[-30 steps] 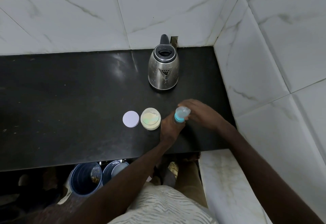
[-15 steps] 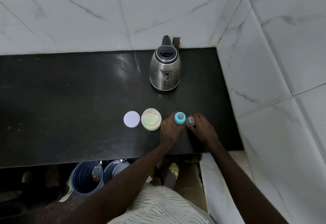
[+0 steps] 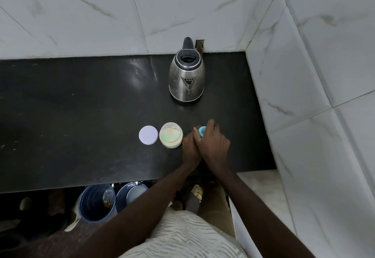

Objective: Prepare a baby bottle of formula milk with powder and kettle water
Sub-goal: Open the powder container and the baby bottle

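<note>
The baby bottle stands on the black counter (image 3: 81,115) near its front right; only part of its teal collar (image 3: 201,130) shows between my hands. My left hand (image 3: 189,149) wraps the bottle's body from the left. Over the top, my right hand (image 3: 214,144) has its fingers closed around the teal collar. An open jar of pale formula powder (image 3: 171,135) sits just left of my left hand, with its white round lid (image 3: 148,135) lying flat beside it. The steel kettle (image 3: 186,79) stands behind, lid shut, spout facing me. The bottle's clear cap is hidden.
White tiled walls close the counter at the back and the right. Below the front edge stand two blue buckets (image 3: 95,203) (image 3: 132,193). A pale ledge (image 3: 261,188) runs along the lower right.
My right hand lifted the clear cap off the bottle, set it down to the bottle's right, then came back onto the teal collar. My left hand stayed on the bottle.
</note>
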A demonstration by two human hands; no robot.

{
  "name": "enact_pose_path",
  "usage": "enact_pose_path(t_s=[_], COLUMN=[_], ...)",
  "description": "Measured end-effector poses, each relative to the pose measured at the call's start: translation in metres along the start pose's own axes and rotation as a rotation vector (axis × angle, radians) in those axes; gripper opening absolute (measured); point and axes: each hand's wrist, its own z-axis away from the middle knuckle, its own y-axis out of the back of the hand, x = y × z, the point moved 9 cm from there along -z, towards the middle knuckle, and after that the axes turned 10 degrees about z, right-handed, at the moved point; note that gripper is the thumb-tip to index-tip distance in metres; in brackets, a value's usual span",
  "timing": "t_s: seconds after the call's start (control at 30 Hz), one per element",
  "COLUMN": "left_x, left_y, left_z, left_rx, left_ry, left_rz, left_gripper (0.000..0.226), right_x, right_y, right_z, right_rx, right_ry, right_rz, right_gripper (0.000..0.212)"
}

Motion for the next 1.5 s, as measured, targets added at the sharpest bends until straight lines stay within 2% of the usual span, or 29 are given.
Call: enact_pose_path(t_s=[0.07,0.1,0.2,0.23,0.33,0.5,0.63,0.77,0.9,1.03,1.27,1.37,1.5], left_x=[-0.008,-0.010,-0.014,-0.018,-0.023,-0.016,-0.021,-0.018,-0.016,-0.019,-0.027,-0.025,-0.016], left_y=[0.002,0.003,-0.001,-0.002,-0.005,-0.010,-0.010,-0.008,-0.011,-0.012,-0.013,-0.013,-0.009], left_z=[-0.001,0.000,-0.002,-0.002,-0.006,-0.013,-0.014,-0.012,-0.015,-0.014,-0.014,-0.015,-0.018], left_rx=[0.056,0.075,0.083,0.086,0.081,0.053,0.050,0.041,-0.013,-0.021,-0.019,-0.007,-0.035], left_ry=[0.052,0.088,0.134,0.155,0.146,0.102,0.079,0.029,-0.015,-0.001,-0.002,-0.022,-0.038], left_rz=[0.082,0.109,0.073,0.084,0.081,-0.103,-0.125,-0.002,0.007,0.003,-0.023,-0.062,0.020], left_gripper=[0.065,0.060,0.027,0.025,0.026,0.012,0.028,0.025,0.040,0.042,0.043,0.043,0.043], right_x=[0.001,0.001,0.000,0.000,-0.004,-0.003,-0.007,-0.009,-0.016,-0.028,-0.042,-0.040,-0.030], right_y=[-0.004,-0.004,-0.007,-0.009,-0.012,-0.017,-0.019,-0.023,-0.026,-0.019,-0.013,-0.007,0.004], right_z=[-0.004,-0.005,-0.006,-0.006,-0.011,-0.020,-0.028,-0.036,-0.040,-0.038,-0.033,-0.031,-0.029], right_rx=[-0.002,0.005,0.026,0.029,0.018,-0.032,-0.065,-0.085,-0.072,-0.011,-0.120,-0.126,-0.165], right_ry=[-0.028,-0.034,-0.042,-0.030,0.083,0.271,0.414,0.550,0.849,1.099,1.538,1.612,1.634], right_rz=[0.047,0.065,0.060,0.059,0.091,0.118,0.131,0.203,0.265,0.376,0.455,0.514,0.492], right_gripper=[0.050,0.050,0.053,0.052,0.045,0.045,0.044,0.047,0.049,0.043,0.032,0.038,0.043])
